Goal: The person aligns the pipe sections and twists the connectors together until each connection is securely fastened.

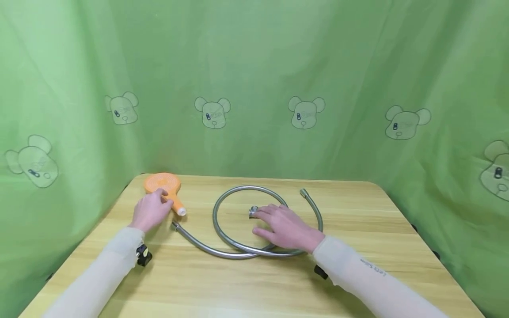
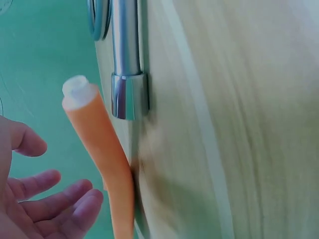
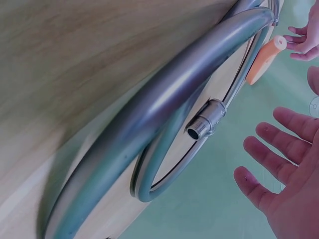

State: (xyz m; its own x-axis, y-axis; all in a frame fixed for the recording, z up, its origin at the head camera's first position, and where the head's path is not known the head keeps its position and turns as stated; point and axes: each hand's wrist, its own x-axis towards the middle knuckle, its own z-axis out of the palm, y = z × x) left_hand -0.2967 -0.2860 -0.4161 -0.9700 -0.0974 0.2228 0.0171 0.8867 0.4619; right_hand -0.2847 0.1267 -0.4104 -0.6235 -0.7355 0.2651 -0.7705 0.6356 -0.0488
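An orange shower head (image 1: 162, 180) lies at the table's far left, its white threaded end toward the front right. My left hand (image 1: 152, 209) is over its neck; in the left wrist view the loosely bent fingers are beside the orange handle (image 2: 102, 144), with nothing between them. A silver shower hose (image 1: 216, 216) lies coiled in a loop at the middle. Inside the loop sits a small chrome fitting (image 3: 207, 119) with a threaded end. Palm down, my right hand (image 1: 284, 226) hovers over the loop, fingers spread and fingertips close to the fitting, holding nothing.
One hose end (image 1: 176, 225) lies just in front of the shower head, the other end (image 1: 304, 193) at the back right of the coil. A green curtain (image 1: 254, 150) with bear prints surrounds the wooden table (image 1: 199, 287) on the back and sides.
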